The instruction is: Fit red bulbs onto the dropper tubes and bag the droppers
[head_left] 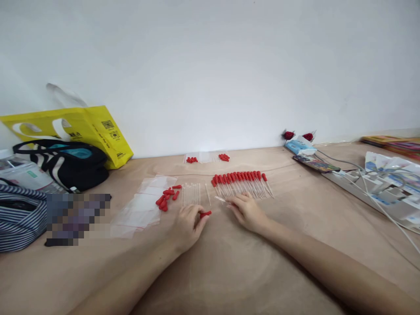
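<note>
While the left hand point(188, 222) pinches a red bulb point(206, 214), fingers point(193, 211) narrowed — right hand point(248, 213) likewise, holding a clear tube point(220, 199)

Soft, fairly bright light spreads evenly over the smooth white wall point(210, 78), with faint shadows beside the bare forearms point(147, 267) on the tan, swirl-patterned desk point(210, 284). Wide-angle distortion stretches both sides; the thin transparent tubes point(190, 194) look soft, and a dark flat object point(78, 218) at left is pixelated.
</note>
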Demonstrator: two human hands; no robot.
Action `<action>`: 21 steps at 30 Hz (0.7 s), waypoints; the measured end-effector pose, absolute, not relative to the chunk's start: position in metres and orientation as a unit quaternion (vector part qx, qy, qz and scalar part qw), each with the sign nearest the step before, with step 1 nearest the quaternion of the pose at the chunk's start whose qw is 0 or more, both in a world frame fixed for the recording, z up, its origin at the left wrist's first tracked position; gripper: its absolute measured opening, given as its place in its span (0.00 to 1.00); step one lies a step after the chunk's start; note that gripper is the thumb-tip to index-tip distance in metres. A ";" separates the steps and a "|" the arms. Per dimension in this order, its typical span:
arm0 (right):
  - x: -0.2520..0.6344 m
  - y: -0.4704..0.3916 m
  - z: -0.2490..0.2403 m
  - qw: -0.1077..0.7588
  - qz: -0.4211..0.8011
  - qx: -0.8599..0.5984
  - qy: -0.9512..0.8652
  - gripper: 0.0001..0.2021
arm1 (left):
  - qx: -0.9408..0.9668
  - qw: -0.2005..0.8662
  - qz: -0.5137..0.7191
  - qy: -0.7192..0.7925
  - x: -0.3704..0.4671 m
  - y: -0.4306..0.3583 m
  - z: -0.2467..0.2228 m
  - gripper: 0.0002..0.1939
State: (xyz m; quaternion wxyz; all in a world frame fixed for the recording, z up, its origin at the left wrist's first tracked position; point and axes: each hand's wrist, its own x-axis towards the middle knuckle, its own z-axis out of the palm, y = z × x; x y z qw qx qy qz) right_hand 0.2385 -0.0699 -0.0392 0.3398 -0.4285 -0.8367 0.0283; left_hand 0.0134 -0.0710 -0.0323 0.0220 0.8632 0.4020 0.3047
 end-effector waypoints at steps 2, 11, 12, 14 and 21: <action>0.247 -0.081 -0.047 0.358 0.029 -0.400 -0.843 0.11 | 0.869 0.044 0.306 0.386 0.017 -0.076 -0.037 0.08; 0.229 -0.098 -0.048 0.359 0.050 -0.385 -0.848 0.10 | 0.873 0.064 0.303 0.376 0.018 -0.075 -0.035 0.08; 0.228 -0.098 -0.048 0.361 0.050 -0.385 -0.848 0.10 | 0.873 0.067 0.307 0.373 0.018 -0.075 -0.035 0.07; 0.229 -0.098 -0.049 0.363 0.048 -0.382 -0.849 0.09 | 0.872 0.077 0.312 0.369 0.018 -0.074 -0.036 0.07; 0.230 -0.097 -0.052 0.360 0.042 -0.368 -0.856 0.09 | 0.872 0.080 0.320 0.362 0.017 -0.073 -0.038 0.07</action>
